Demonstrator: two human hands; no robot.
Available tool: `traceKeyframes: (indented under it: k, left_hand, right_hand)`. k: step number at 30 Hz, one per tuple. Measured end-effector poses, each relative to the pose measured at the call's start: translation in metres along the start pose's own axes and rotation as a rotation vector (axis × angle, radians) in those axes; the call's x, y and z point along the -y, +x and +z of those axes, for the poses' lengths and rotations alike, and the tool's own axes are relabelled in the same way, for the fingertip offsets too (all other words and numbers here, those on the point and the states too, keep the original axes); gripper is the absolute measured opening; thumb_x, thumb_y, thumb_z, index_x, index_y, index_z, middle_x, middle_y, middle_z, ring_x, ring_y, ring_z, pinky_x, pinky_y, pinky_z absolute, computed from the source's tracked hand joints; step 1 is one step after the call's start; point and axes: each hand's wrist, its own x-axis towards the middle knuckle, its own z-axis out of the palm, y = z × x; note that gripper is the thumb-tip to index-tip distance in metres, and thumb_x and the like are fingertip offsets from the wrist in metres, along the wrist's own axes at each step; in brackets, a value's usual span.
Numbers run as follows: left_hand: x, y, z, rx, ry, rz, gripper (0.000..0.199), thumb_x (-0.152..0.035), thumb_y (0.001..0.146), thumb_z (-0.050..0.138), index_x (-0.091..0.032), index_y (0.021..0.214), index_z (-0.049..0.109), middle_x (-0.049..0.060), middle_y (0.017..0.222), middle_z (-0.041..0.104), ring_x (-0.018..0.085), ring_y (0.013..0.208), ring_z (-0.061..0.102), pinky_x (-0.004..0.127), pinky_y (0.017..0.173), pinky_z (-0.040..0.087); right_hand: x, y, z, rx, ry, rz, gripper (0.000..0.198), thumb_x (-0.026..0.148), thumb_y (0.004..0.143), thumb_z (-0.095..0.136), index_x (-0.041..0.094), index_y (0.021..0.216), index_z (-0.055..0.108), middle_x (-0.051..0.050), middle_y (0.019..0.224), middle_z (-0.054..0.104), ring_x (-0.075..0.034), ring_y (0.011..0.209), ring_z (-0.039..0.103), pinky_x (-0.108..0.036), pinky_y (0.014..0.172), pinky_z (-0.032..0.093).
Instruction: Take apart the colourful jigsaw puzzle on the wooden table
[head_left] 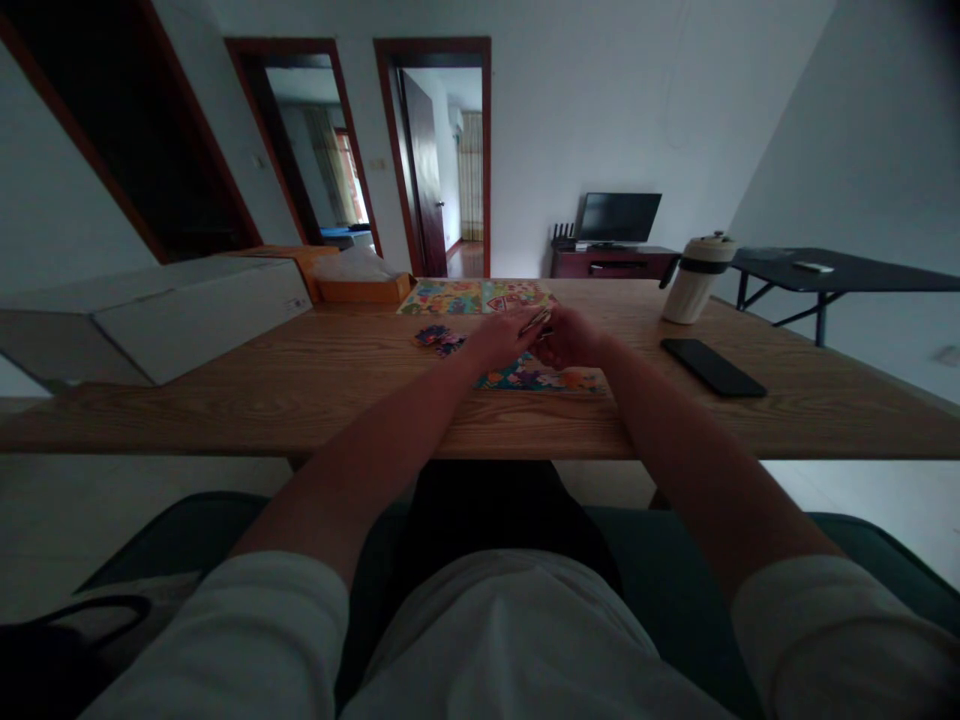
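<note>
Above the middle of the table, my left hand [506, 337] and my right hand [574, 340] meet, fingers curled in toward each other. Between them shows a pale-edged bit of what look like jigsaw puzzle pieces [537, 322], mostly covered by the fingers. Beneath my hands lies a colourful puzzle [540, 377] with flower-like patterns on a blue-green ground, partly hidden by my forearms. Loose, dark, multicoloured puzzle pieces [435, 338] lie in a small heap left of my left hand. Beyond my hands, a bright printed picture sheet [450, 297] lies flat.
At the left stands a long white box [202, 310], beside an orange box [364, 290] with whitish plastic in it. To the right are a black phone [712, 367] and a cream tumbler [694, 285] with a dark handle. The wooden table's [337, 370] front edge runs under my forearms.
</note>
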Motion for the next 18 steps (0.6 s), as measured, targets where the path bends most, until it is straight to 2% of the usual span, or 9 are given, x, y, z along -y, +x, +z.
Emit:
traceKeyframes:
  k: [3, 8, 10, 13, 16, 18]
  left_hand:
    - [-0.007, -0.001, 0.002, 0.004, -0.046, 0.022, 0.047, -0.030, 0.107, 0.043, -0.012, 0.149, 0.052, 0.016, 0.148, 0.059, 0.024, 0.136, 0.056, 0.040, 0.115, 0.043]
    - [-0.009, -0.005, -0.001, 0.029, -0.037, 0.018, 0.054, -0.034, 0.101, 0.058, -0.014, 0.150, 0.050, 0.016, 0.148, 0.059, 0.027, 0.136, 0.056, 0.041, 0.114, 0.043]
    - [-0.006, -0.006, -0.001, 0.034, -0.027, 0.001, 0.047, -0.029, 0.101, 0.056, -0.016, 0.146, 0.055, 0.014, 0.142, 0.064, 0.025, 0.130, 0.061, 0.039, 0.110, 0.045]
    - [-0.001, 0.000, -0.006, 0.025, -0.014, -0.039, 0.033, -0.030, 0.102, 0.055, -0.017, 0.131, 0.066, 0.012, 0.123, 0.073, 0.025, 0.112, 0.069, 0.039, 0.099, 0.052]
    - [-0.007, 0.008, -0.026, -0.093, -0.022, -0.070, 0.023, -0.034, 0.099, 0.062, -0.017, 0.111, 0.071, 0.010, 0.105, 0.075, 0.023, 0.097, 0.070, 0.038, 0.089, 0.055]
    - [-0.023, 0.005, -0.051, -0.206, -0.078, 0.001, 0.018, -0.033, 0.096, 0.066, -0.017, 0.104, 0.070, 0.008, 0.100, 0.073, 0.020, 0.092, 0.068, 0.035, 0.085, 0.056]
  right_hand:
    - [-0.001, -0.005, -0.003, 0.115, 0.073, -0.070, 0.038, 0.059, 0.085, 0.041, 0.022, 0.081, 0.050, -0.004, 0.060, 0.054, -0.017, 0.050, 0.047, -0.025, 0.041, 0.035]
    - [-0.002, -0.006, -0.008, 0.170, 0.117, -0.115, 0.039, 0.056, 0.077, 0.039, 0.020, 0.085, 0.055, -0.004, 0.064, 0.055, -0.017, 0.054, 0.046, -0.022, 0.042, 0.032]
    - [-0.001, -0.006, -0.006, 0.175, 0.071, -0.086, 0.042, 0.055, 0.076, 0.040, 0.019, 0.087, 0.058, -0.005, 0.063, 0.055, -0.017, 0.053, 0.044, -0.023, 0.042, 0.031]
    - [0.003, -0.010, -0.004, 0.127, 0.023, -0.066, 0.047, 0.056, 0.077, 0.040, 0.017, 0.090, 0.062, -0.005, 0.063, 0.055, -0.017, 0.053, 0.043, -0.024, 0.042, 0.031]
    - [0.006, -0.017, -0.005, 0.047, 0.010, -0.087, 0.051, 0.058, 0.081, 0.040, 0.015, 0.094, 0.065, -0.005, 0.063, 0.055, -0.017, 0.052, 0.041, -0.025, 0.042, 0.031]
    - [0.008, -0.020, -0.008, -0.015, 0.008, -0.117, 0.051, 0.058, 0.085, 0.040, 0.015, 0.095, 0.066, -0.005, 0.063, 0.055, -0.017, 0.052, 0.041, -0.025, 0.043, 0.031]
